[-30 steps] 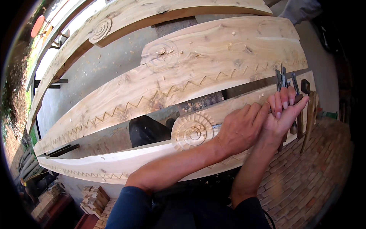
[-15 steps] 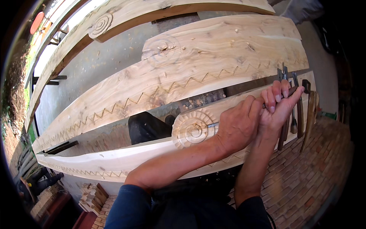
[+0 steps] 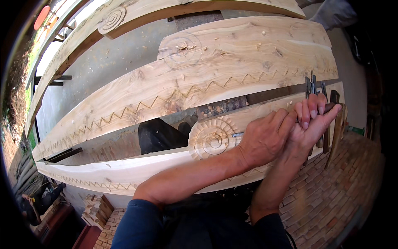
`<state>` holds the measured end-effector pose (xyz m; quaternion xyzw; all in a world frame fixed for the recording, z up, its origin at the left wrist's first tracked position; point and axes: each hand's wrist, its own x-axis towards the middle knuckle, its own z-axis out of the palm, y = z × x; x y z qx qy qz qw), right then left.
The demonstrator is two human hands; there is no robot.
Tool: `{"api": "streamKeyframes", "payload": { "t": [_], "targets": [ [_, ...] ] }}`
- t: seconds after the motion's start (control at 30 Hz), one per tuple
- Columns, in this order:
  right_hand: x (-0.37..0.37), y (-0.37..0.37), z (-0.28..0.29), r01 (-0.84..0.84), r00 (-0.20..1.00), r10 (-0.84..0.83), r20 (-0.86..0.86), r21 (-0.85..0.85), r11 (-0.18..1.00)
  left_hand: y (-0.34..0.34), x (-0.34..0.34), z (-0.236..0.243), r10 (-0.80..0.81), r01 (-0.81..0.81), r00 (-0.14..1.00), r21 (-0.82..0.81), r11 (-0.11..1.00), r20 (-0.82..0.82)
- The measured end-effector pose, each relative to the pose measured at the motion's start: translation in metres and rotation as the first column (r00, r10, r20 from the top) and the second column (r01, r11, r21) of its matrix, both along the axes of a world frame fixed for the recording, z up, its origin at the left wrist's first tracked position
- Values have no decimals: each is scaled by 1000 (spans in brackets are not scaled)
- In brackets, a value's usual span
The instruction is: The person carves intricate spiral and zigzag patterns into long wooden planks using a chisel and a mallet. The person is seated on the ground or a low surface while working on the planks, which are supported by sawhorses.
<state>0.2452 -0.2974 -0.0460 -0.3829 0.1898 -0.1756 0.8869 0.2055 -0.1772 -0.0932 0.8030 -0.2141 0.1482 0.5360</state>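
A carved round rosette [image 3: 214,140] with a spiral middle and a scalloped rim sits on the near pale wooden board [image 3: 124,169]. My left hand [image 3: 265,135] is closed around a chisel [image 3: 237,134]; its narrow metal blade points left, over the rosette's right side. I cannot tell whether the tip touches the wood. Behind it, my right hand [image 3: 313,120], palm turned up, curls its fingers around the dark wooden handle. Most of the handle is hidden by both hands. Several other carving tools [image 3: 326,139] lie on the board just beyond and beside my right hand.
A wider board [image 3: 248,54] with a zigzag line and loose shavings lies beyond a gap. Farther off, a curved board [image 3: 78,54] bears another spiral. Wood blocks [image 3: 97,211] are stacked at lower left, near another person [image 3: 31,207]. Brick paving [image 3: 319,186] lies at right.
Both hands and the chisel have shifted slightly right, and the blade tip is farther from the rosette's middle. The whole view has moved a little too. Both hands keep their hold.
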Motion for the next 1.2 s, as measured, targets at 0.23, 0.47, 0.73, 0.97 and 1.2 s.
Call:
{"api": "streamKeyframes", "payload": {
  "t": [0.23,0.47,0.73,0.97,1.2],
  "targets": [
    [5,3,3,-23,998,22,-65,-18,1000,0,0,0,18,-17,999,19,1000,-29],
    [6,5,-4,-60,996,57,-72,-41,997,-2,0,-2,24,-18,995,63,998,-93],
    [0,-3,-10,18,998,-14,-61,59,998,1,-1,-1,-42,51,994,84,995,-105],
    [-3,-8,-5,-3,1000,3,-11,40,999,1,0,2,-50,50,999,14,999,-13],
    [-1,-2,-10,96,985,-101,-143,-43,994,-3,-2,-2,-56,60,995,46,997,-78]
  ]
}}
